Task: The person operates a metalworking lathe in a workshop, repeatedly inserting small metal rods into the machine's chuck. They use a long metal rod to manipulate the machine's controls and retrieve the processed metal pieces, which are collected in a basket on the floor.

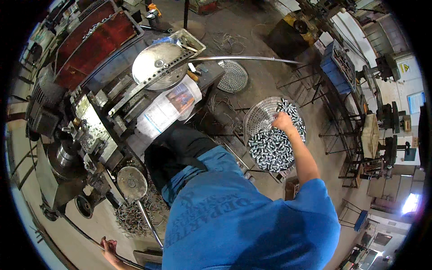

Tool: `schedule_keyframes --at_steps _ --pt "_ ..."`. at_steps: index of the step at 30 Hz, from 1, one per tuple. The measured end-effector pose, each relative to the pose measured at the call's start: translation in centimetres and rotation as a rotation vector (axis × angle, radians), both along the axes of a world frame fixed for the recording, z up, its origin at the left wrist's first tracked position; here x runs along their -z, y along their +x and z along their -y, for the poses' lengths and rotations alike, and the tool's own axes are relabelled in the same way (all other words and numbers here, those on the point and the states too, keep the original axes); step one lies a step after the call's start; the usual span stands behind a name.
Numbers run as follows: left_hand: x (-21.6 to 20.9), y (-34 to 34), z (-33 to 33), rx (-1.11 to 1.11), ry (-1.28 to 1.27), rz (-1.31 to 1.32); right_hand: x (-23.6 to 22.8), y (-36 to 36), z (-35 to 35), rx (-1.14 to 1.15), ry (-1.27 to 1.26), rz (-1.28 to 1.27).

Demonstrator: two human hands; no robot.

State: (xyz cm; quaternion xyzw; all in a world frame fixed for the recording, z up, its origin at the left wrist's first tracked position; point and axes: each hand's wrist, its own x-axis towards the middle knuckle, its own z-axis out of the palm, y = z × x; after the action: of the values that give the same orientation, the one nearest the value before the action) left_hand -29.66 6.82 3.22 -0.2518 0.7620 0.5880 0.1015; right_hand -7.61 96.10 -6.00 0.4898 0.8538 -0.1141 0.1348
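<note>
A: Where is the grip?
B: The bare right hand (pixel 283 122) reaches down into a round, perforated, grey metal basket (pixel 258 118). Its fingers are curled and drawn together; whether a piece is pinched between them, I can't tell, as the back of the hand hides it.
A: And the pieces?
B: A heap of short, shiny, silver metal cylinders (pixel 271 150) lies right at the fingertips, spreading to their right and back toward the body. Bare perforated metal lies to their left.
A: Which way do the cylinders point?
B: Every way. Their long axes are jumbled, so a grasp would probably have to turn to suit whichever piece it meets.
A: Is the other hand nearer?
B: No. The left hand (pixel 109 249) is well apart, across the body, touching a long, thin, dark bar (pixel 82 231). Its fingers are loosely bent; how firmly they close around it isn't clear.
</note>
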Motion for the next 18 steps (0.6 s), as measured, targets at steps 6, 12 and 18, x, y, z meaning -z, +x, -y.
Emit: schedule_keyframes --at_steps 6,12,18 --pt "-0.1 -0.6 0.4 0.019 0.006 0.018 4.5 3.9 0.6 -0.099 -0.035 0.172" --pt "0.3 1.8 0.2 -0.112 -0.001 -0.005 3.9 1.7 0.4 -0.240 -0.034 0.258" --pt "0.1 1.3 -0.2 -0.052 -0.001 0.014 3.4 1.3 -1.0 -0.202 -0.101 0.293"
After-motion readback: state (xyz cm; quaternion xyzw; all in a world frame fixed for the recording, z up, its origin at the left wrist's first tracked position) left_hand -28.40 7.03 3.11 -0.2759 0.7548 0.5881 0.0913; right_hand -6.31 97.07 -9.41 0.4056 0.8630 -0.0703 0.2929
